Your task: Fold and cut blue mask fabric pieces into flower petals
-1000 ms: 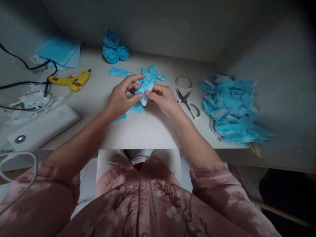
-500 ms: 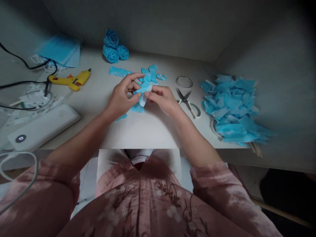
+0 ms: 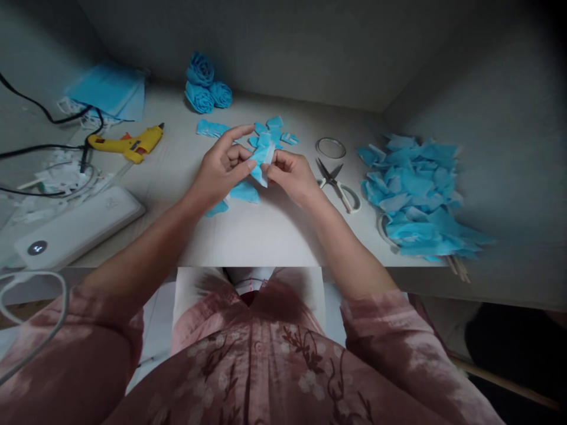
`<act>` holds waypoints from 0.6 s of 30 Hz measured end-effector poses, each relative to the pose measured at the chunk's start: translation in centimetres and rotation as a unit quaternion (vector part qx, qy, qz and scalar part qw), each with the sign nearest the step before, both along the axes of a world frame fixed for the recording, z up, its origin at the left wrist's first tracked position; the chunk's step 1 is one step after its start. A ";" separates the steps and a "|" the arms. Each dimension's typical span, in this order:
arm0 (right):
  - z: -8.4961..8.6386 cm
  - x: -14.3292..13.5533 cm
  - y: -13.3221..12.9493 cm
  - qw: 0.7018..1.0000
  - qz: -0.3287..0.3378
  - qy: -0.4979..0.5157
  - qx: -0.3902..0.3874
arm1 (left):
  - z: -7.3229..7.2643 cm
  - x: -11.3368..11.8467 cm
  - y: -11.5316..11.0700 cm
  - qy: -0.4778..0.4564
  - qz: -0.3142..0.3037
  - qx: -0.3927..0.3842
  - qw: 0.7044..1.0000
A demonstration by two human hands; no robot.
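Note:
A piece of blue and white mask fabric [image 3: 264, 154] is pinched between both hands above the table. My left hand [image 3: 224, 162] grips its left side with thumb and fingers, the index finger raised and stretched out. On the right side, my right hand [image 3: 290, 174] pinches its lower edge between thumb and fingers. Small blue pieces [image 3: 274, 123] lie just beyond the hands. More blue scraps [image 3: 244, 192] rest below the left hand, and a pleated blue strip [image 3: 211, 128] lies behind it.
Three blue fabric roses [image 3: 201, 88] stand at the back. On the left are a yellow glue gun [image 3: 133, 144], a white power bank [image 3: 80, 227], cables and stacked blue masks [image 3: 106, 91]. On the right lie scissors [image 3: 339, 186], a tape ring [image 3: 330, 148] and a heap of blue pieces [image 3: 416, 189].
The fabric has turned between my fingers, showing more blue and less white. My left index finger has lifted slightly and my right hand has shifted a little.

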State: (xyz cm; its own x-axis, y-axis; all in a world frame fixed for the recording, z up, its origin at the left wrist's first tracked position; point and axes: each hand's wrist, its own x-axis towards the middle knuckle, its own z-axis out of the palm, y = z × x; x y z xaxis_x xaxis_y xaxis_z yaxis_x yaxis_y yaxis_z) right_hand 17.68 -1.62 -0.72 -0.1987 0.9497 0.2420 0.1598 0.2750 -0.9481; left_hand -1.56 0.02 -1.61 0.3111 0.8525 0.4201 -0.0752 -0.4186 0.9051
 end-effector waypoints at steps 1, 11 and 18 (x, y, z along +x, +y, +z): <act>0.1 0.0 0.0 1.000 -0.009 -0.003 0.000 | 0.0 -0.1 0.2 -0.011 0.004 -0.007 1.000; 0.5 0.2 -0.2 1.000 -0.017 -0.012 0.014 | 1.3 -0.7 -0.2 0.053 0.079 -0.061 0.994; 0.2 0.3 -0.1 0.999 -0.005 -0.038 0.024 | 1.0 -0.8 -0.3 0.094 0.070 -0.084 0.990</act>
